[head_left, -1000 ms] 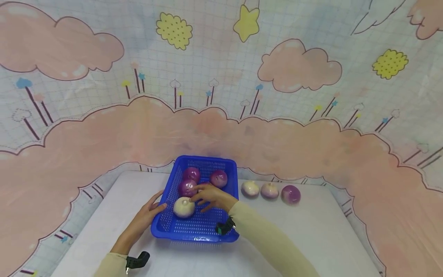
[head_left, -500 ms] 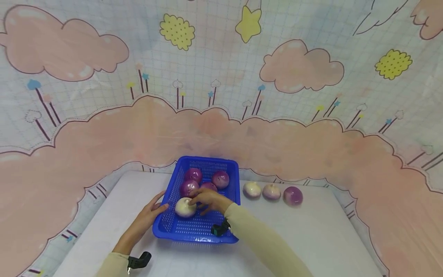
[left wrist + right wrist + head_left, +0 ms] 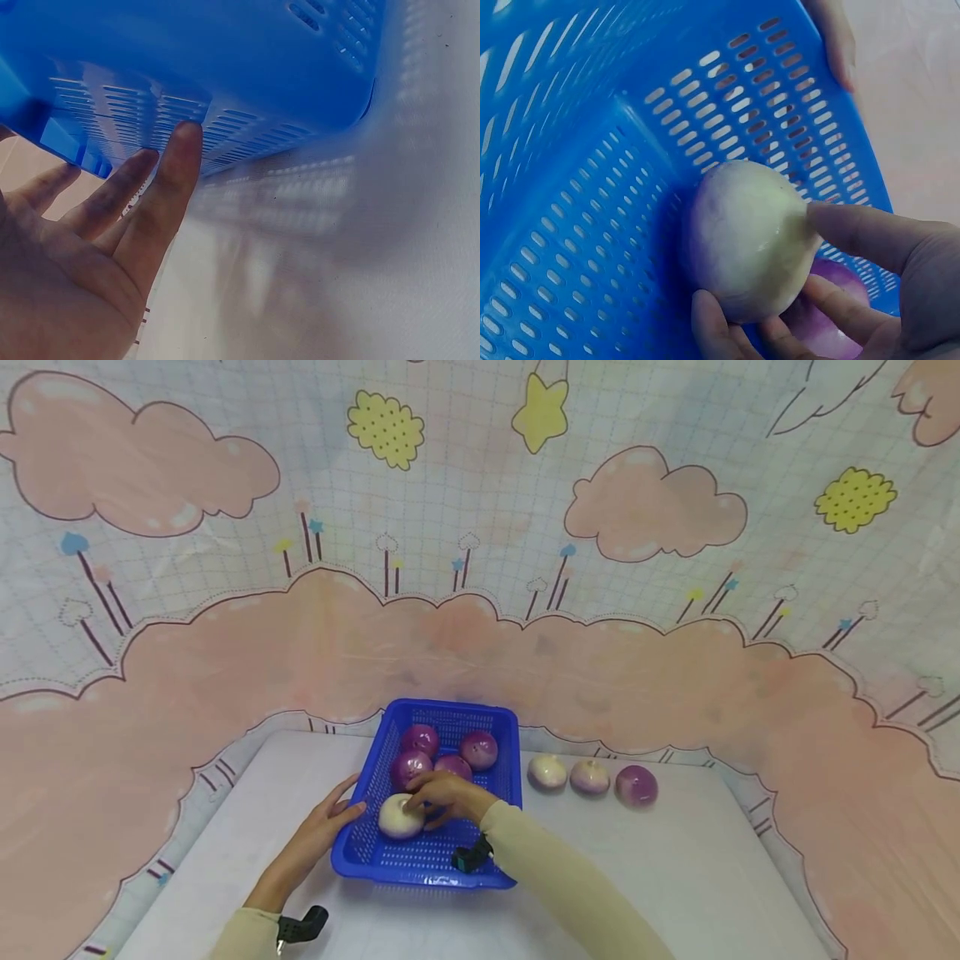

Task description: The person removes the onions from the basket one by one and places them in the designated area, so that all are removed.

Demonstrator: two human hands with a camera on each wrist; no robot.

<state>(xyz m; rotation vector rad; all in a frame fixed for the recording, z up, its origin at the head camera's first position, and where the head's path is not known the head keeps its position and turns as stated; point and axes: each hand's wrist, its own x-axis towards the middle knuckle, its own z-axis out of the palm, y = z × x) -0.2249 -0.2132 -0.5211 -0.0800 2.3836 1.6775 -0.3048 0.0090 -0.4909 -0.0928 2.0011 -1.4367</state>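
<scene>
In the head view my right hand reaches into the blue plastic basket. Its thumb and fingers grip a turnip whose white side faces up. The right wrist view shows the thumb on one side of that turnip and the fingertips curled under its edge, near a perforated basket wall. My left hand lies at the basket's left side, thumb on the rim. In the left wrist view, its extended, spread fingers touch the basket's outer wall. Several purple turnips sit deeper in the basket.
To the right of the basket, a white turnip, a pale purple-tinged turnip and a purple turnip stand in a row on the white table. A printed cloth hangs behind the table.
My right hand's fingers have closed on the white-topped turnip, which has shifted slightly toward the basket's near end. My left hand stays at the basket's left side.
</scene>
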